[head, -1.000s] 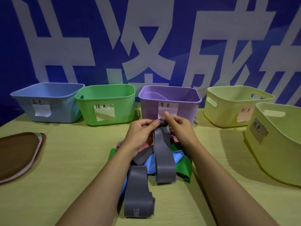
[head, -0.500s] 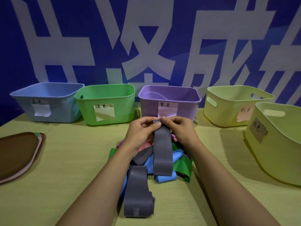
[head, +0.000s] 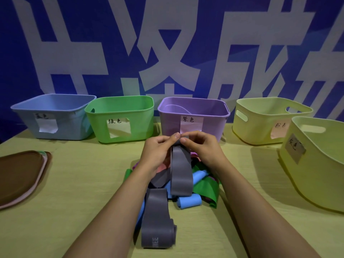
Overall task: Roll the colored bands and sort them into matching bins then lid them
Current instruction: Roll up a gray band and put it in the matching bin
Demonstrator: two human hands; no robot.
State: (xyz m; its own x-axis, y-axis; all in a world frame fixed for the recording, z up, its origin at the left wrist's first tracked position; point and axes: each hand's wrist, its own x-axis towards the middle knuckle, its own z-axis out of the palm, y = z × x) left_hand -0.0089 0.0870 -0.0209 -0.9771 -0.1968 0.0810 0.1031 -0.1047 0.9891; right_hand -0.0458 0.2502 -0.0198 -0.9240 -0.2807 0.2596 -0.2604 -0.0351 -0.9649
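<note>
A grey band point(head: 181, 174) hangs from both my hands above the table's middle. My left hand point(head: 158, 153) and my right hand point(head: 202, 148) pinch its top end together, in front of the purple bin point(head: 193, 118). A second grey band point(head: 157, 220) lies flat toward me. Under them sits a pile of loose bands, with blue point(head: 189, 201), green point(head: 206, 188) and pink point(head: 164, 167) ones showing. The blue bin point(head: 54, 116), green bin point(head: 121, 119), a yellow bin with a pink label point(head: 268, 120) and a yellow bin with a grey label point(head: 316, 161) stand around.
A stack of lids with a brown one on top point(head: 20, 174) lies at the table's left edge. The bins line the back and right side. A blue wall with large white characters rises behind them.
My hands have lifted the grey band's top end a little higher, and its lower loop has risen, uncovering more of the blue band beneath.
</note>
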